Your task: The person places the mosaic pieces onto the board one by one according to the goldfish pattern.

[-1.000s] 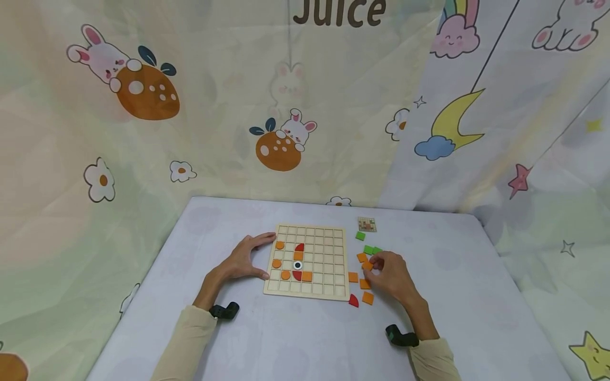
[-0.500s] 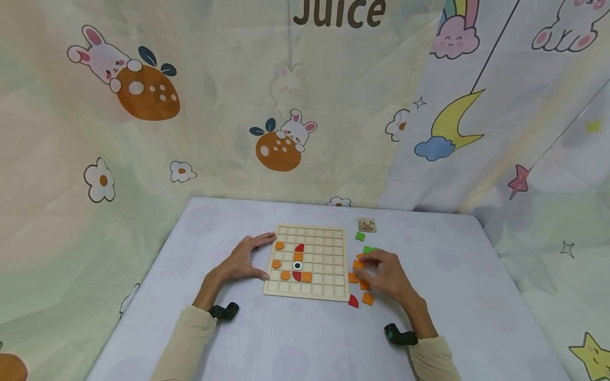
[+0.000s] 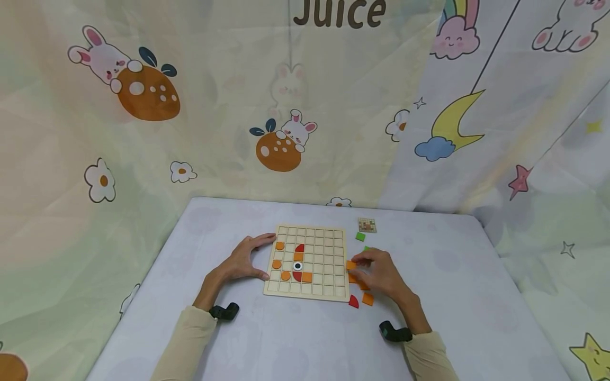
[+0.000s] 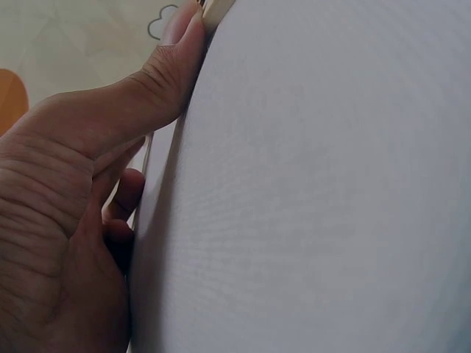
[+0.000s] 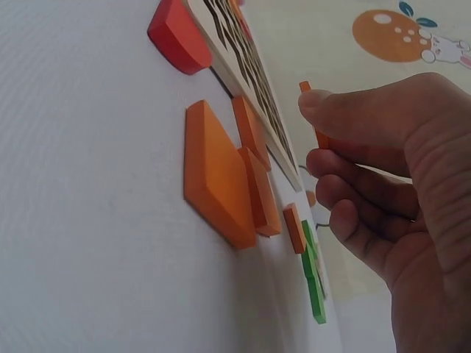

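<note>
Your R hand [image 3: 381, 271], pinching an orange tile [image 3: 350, 265], is now closer to the board [image 3: 325, 264] than 1 sec ago: picked, unplaced. L hand [image 3: 242, 259] spread, touching board's L edge.

The left forearm [image 3: 185, 343] slants in from the near side of the table [image 3: 305, 344], the left hand [image 3: 238, 261] lying nearer the left edge, thumb and fingers spread in a wide C facing the right edge. The right forearm [image 3: 430, 359] angles leftward; the right hand [image 3: 382, 272] pinches with its thumb, lower fingers curled inward.
</note>
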Motion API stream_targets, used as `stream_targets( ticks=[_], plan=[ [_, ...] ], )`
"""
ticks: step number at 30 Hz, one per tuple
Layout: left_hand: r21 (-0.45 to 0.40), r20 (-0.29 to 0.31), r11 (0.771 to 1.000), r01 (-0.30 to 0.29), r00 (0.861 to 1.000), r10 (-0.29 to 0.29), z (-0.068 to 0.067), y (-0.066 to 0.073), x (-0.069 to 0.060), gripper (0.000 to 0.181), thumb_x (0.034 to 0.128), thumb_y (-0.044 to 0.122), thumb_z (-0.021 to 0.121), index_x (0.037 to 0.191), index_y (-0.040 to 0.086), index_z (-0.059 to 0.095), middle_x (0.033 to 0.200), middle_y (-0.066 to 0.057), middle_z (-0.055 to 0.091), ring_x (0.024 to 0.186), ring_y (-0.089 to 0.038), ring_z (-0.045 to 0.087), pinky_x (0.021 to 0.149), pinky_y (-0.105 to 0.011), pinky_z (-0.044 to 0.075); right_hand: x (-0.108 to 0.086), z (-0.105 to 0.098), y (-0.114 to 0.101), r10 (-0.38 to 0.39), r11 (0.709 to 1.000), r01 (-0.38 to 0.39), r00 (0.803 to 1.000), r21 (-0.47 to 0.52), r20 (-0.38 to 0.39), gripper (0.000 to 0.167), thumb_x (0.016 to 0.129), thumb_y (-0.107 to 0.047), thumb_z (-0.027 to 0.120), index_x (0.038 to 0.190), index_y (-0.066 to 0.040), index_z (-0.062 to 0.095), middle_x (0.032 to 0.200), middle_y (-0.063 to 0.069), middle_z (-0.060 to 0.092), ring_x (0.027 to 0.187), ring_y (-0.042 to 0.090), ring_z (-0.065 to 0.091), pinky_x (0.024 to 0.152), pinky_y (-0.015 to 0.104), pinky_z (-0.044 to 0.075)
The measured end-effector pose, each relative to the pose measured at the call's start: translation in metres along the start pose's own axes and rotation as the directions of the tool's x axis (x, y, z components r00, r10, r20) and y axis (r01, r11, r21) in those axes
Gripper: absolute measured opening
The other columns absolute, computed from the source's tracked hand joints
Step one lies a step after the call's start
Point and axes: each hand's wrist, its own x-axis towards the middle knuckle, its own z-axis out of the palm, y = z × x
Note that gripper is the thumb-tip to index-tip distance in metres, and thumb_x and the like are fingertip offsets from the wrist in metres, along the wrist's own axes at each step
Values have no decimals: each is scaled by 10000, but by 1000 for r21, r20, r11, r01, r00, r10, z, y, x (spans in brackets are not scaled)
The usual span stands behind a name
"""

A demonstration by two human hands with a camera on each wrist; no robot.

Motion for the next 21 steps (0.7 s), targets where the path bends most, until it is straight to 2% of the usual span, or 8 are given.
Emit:
stream_targets(
  ticks=[9,21],
  plan=[
    [-11,4,1000,-5,1000,5,-2,3,0,1167,645,405,1067,1644,166,512,1750,-36,449,1155,-208,471,1005,-412,407,4,6,-1,-74,997,74,997,22,-2,232,807,-71,961,1004,-83,838,911,-31,770,820,120,644,758,274,556],
    [-14,-1,1000,-3,1000,3,-2,2,1,1162,647,424,1065,1640,169,519,1747,-36,454,1165,-216,475,1010,-423,413,8,19,-10,-53,998,52,998,34,36,240,833,-133,959,1039,-101,843,977,-31,785,897,103,657,824,256,563]
  ],
)
